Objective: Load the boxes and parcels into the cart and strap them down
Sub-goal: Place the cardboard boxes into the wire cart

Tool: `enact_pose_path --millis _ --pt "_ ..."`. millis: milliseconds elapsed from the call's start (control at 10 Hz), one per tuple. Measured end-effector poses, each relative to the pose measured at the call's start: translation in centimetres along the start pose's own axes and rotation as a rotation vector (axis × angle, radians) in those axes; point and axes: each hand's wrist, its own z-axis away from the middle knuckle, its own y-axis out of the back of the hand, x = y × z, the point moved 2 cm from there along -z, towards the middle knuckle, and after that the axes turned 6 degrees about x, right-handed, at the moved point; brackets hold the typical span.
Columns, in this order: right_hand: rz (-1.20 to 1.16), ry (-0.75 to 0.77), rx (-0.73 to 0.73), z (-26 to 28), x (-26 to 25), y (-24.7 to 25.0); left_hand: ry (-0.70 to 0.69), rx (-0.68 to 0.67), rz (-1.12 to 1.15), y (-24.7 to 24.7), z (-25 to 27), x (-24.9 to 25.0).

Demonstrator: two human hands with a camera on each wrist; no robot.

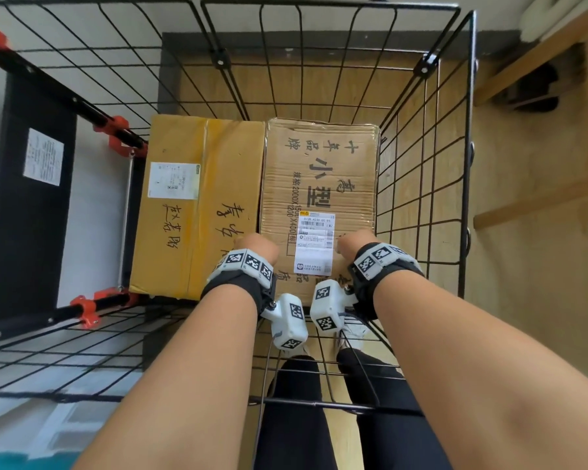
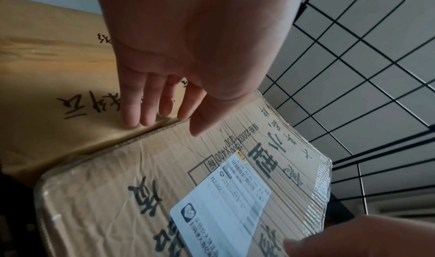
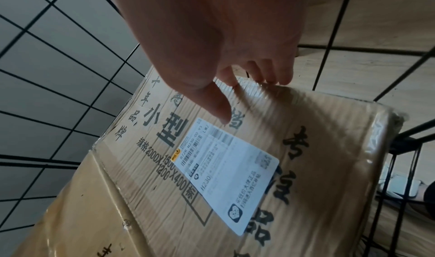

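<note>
Two boxes lie side by side in the black wire cart: a yellow taped box on the left and a brown printed box with a white shipping label on the right. My left hand is at the brown box's near left edge. In the left wrist view its straight fingers touch the yellow box at the seam, with the thumb over the brown box. My right hand is at the near right edge. Its fingertips rest on the brown box's wrapped edge.
Wire walls stand close on the far, right and near sides of the cart. Red clamps hold a black rail on the left, beside a dark panel with a sticker. Wooden furniture stands at the right, and my legs are behind the near wall.
</note>
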Motion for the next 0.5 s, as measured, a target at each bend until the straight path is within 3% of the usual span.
enact_pose_path --millis 100,200,300,500 --pt "0.298 0.105 -0.032 0.6 0.1 0.2 -0.113 0.043 -0.085 1.1 1.4 -0.2" --pt "0.362 0.143 -0.026 3.6 -0.7 1.5 -0.11 0.07 0.01 1.9 2.4 -0.9" --pt "0.371 0.213 0.034 6.3 -1.3 3.0 -0.129 0.082 0.095 3.6 4.3 -1.4" --pt "0.227 0.177 0.032 12.0 -3.9 6.9 -0.175 0.143 0.296 7.5 8.9 -2.8"
